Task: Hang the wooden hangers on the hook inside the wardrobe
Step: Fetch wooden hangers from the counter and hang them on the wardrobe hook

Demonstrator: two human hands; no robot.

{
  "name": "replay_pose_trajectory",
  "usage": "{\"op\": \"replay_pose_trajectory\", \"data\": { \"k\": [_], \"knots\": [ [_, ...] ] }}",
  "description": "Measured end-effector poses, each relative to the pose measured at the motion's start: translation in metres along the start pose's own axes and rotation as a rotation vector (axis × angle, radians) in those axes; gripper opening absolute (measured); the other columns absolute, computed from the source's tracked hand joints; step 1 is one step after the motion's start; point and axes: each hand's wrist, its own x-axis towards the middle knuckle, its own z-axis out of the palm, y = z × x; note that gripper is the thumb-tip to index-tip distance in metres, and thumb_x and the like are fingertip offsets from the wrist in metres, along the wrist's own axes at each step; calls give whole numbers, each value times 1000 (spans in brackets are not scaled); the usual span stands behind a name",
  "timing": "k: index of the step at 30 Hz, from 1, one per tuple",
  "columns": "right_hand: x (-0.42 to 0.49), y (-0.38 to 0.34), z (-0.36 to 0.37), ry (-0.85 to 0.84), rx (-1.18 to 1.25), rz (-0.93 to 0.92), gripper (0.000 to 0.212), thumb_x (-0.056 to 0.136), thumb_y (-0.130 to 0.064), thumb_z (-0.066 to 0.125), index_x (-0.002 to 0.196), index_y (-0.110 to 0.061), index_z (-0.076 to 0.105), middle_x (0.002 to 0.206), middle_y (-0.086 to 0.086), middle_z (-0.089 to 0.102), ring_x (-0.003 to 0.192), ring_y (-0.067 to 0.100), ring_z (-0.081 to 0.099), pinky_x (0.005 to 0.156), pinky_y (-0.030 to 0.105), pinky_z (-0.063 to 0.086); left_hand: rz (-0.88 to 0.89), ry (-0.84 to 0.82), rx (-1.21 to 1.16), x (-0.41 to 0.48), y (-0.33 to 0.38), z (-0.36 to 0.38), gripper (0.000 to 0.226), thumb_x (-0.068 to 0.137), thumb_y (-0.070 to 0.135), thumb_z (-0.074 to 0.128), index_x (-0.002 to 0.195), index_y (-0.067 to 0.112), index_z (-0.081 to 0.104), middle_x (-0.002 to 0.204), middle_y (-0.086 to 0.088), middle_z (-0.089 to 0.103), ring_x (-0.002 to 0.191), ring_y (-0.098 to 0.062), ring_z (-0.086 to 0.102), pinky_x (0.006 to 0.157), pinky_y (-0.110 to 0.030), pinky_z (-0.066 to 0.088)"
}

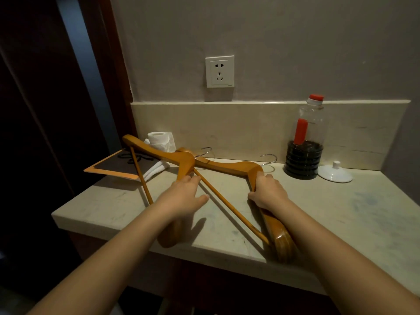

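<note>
- Fingers [268,179] of the right hand [269,192] are curled over the shoulder of the right hanger [227,165], just below its neck, with the thumb pressed to the inner edge: a firm grasp
- Fingers [189,180] of the left hand [184,195] are laid on the sloping arm of the left hanger [156,151], thumb spread to the side and off the wood; they look nearly straight, but I cannot tell from this angle whether the tips hook round the far edge
- Both wooden hangers lie on the pale stone counter [341,212]; the left end of the right hanger meets the neck of the left hanger, and its thin lower bar runs between the two hands
- Both metal hooks point towards the back wall, and the near ends of both hangers lie at the counter's front edge
- Behind the left hanger are a toilet roll [159,138], a white cloth [156,168] and a dark card [116,164] with an orange border
- Further right stands a clear bottle [306,142] with a red cap and dark liquid at the bottom, with a white lid [335,173] just beside it
- Above, on the grey wall, is a white socket [219,71]
</note>
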Motion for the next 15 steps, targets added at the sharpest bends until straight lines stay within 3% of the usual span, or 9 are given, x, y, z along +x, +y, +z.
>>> {"op": "replay_pose_trajectory", "data": {
  "k": [3, 7, 11, 15],
  "knots": [
    [3, 3, 6, 29, 26, 22, 54, 85, -28, 63, 131, -14, 37, 123, 12, 51, 108, 30, 56, 85, 38, 51, -95, 54, -60, 26, -12, -8, 58, 88, 37, 56, 138, 19, 34, 142, -8, 42, 127, -27, 45, 101, -46, 46],
    [5, 7, 8, 47, 14, 32, 49, 85, -32, 62, 126, -17, 41, 118, 10, 54, 103, 28, 58, 82, 38, 54, -229, 12, -232, 54, -16, -8, 57, 87, 25, 60, 136, 13, 33, 129, -12, 50, 108, -24, 55, 79, -30, 49],
    [7, 9, 10, 72, 10, 34, 49, 85, -35, 62, 126, -18, 40, 116, 9, 55, 100, 26, 58, 80, 36, 54, -300, 46, -317, 72, -20, -1, 60, 85, 26, 64, 135, 10, 34, 126, -12, 52, 115, -29, 54, 82, -34, 48],
    [7, 10, 11, 75, 7, 38, 62, 86, -35, 61, 136, -19, 30, 120, 9, 54, 103, 26, 59, 75, 33, 51, -388, 90, -334, 76, -33, 6, 47, 82, 20, 68, 121, 10, 44, 113, -13, 57, 103, -30, 59, 86, -39, 51]
  ]
}}
